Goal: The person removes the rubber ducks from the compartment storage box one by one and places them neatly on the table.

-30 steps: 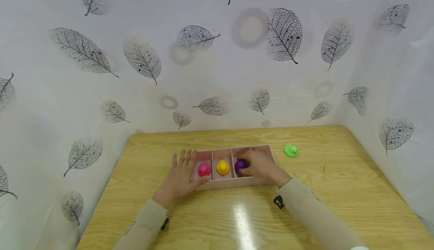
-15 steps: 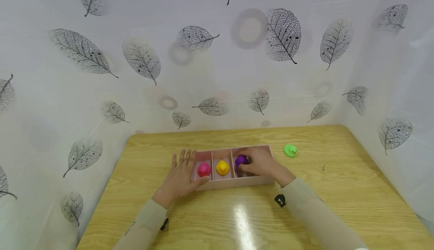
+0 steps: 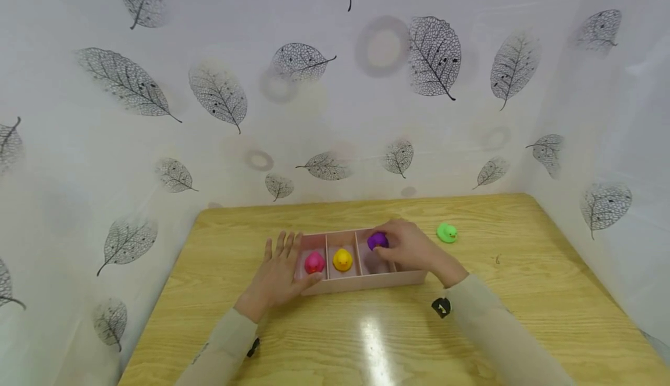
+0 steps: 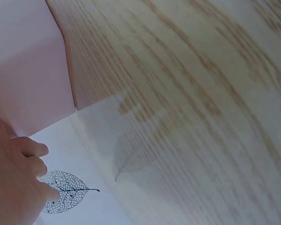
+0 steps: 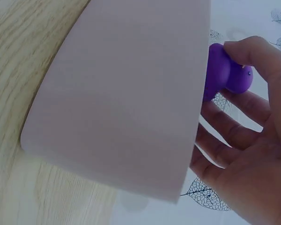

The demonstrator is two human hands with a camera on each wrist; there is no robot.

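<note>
My right hand (image 3: 410, 246) pinches a purple rubber duck (image 3: 377, 240) between thumb and fingers, above the third compartment of a pink divided box (image 3: 366, 282). In the right wrist view the purple duck (image 5: 222, 70) shows partly above the box wall (image 5: 126, 93). My left hand (image 3: 277, 275) rests at the box's left end, fingers straight and spread, thumb along the front rim. A pink rubber duck (image 3: 314, 262) sits in the leftmost compartment, and a yellow rubber duck (image 3: 342, 260) in the one beside it. My right hand and wrist hide much of the rightmost compartment.
On the wooden table (image 3: 314, 339), a green rubber duck (image 3: 447, 233) stands behind and to the right of the box. A white curtain (image 3: 335, 107) printed with dark leaves surrounds the table's back and sides.
My right hand has raised the purple duck from low in the third compartment, moving it up and slightly right. The left hand, the box and the other ducks have stayed put.
</note>
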